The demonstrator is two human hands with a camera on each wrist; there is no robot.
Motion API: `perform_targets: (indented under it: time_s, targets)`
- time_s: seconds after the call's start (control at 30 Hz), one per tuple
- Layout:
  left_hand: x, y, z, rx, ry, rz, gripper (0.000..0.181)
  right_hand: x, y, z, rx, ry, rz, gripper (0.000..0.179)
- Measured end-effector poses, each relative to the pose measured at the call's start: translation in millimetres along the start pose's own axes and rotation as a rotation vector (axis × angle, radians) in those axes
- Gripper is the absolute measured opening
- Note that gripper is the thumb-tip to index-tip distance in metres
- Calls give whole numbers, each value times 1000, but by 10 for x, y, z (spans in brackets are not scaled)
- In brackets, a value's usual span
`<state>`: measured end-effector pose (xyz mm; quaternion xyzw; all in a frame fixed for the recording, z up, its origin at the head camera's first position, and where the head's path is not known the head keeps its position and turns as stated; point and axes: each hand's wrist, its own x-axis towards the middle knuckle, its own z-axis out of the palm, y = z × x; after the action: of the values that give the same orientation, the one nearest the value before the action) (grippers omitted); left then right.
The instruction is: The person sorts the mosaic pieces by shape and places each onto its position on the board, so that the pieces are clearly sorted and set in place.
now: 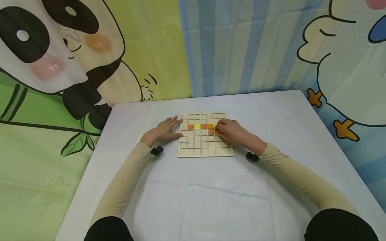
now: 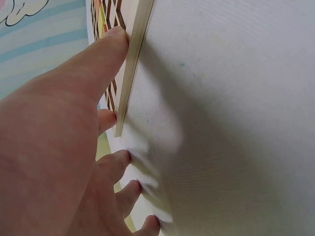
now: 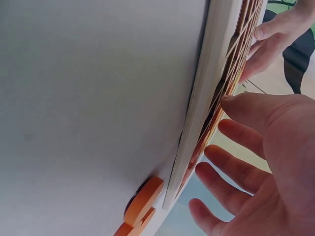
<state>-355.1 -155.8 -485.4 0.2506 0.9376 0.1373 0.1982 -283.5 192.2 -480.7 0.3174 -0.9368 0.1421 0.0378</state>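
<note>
A pale wooden grid board (image 1: pixel 205 147) lies flat, with a row of orange and yellow squares (image 1: pixel 197 127) across it. My left hand (image 1: pixel 164 130) rests at its left edge, fingers spread, thumb at the rim; the left wrist view shows the other fingertips down on the white cloth. My right hand (image 1: pixel 233 132) reaches over the board's right side. Its thumb (image 3: pixel 241 104) and fingers stand apart, fingers loosely bent. A round orange disc (image 1: pixel 217 132) lies right at the right fingertips, beside another orange disc (image 1: pixel 211 132). Part of the coloured row is hidden by this hand.
In the right wrist view, orange discs (image 3: pixel 143 201) lie on the cloth just off the board's edge. A white cloth (image 1: pixel 193 201) covers the table. Behind it hangs a printed cartoon backdrop (image 1: pixel 241 43). Dark wrist cameras (image 1: pixel 252 156) sit below both wrists.
</note>
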Motion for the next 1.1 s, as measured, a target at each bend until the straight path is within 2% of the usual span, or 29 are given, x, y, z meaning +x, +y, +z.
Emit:
perform_targets:
  time_s: [0.27,0.53,0.83,1.1]
  targets:
    - [6,-4,0,1,0,3,85,-77,43,-38,21,-21,51,26]
    - [12,-8,4,9,-6,-1,86,-177,115,-54,18,16,81,25]
    - [22,-15,7,23,-6,-7,86,-309,235,-113,30,-25,141,29]
    - [31,-21,13,20,-10,-9,86,-437,359,-142,15,-17,198,33]
